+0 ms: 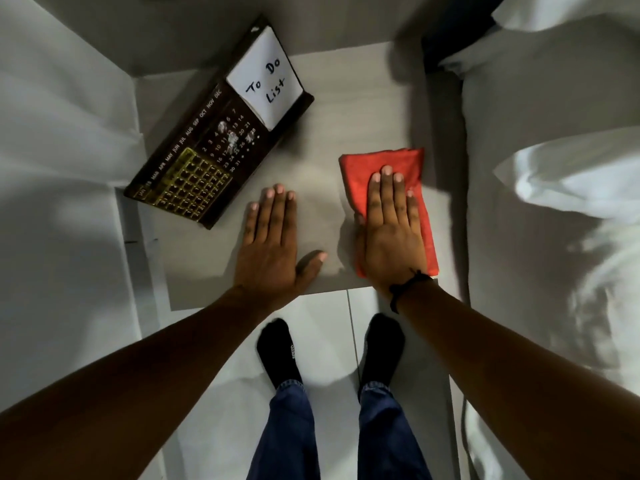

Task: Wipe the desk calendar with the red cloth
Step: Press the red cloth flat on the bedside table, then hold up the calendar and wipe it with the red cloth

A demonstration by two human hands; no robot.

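Note:
A dark wooden desk calendar (207,150) lies diagonally on the small grey table (367,109), with month names, date numbers, a gold grid and a white "To Do List" note. To its right lies a folded red cloth (398,164). My right hand (389,230) rests flat on top of the cloth, fingers straight and together. My left hand (273,240) lies flat on the bare tabletop between calendar and cloth, fingers extended, touching neither.
A bed with white sheets and pillows (554,174) runs along the right of the table. White fabric (59,133) hangs at the left. The table's front edge is just under my wrists; my feet in black socks (280,351) stand on the tiled floor below.

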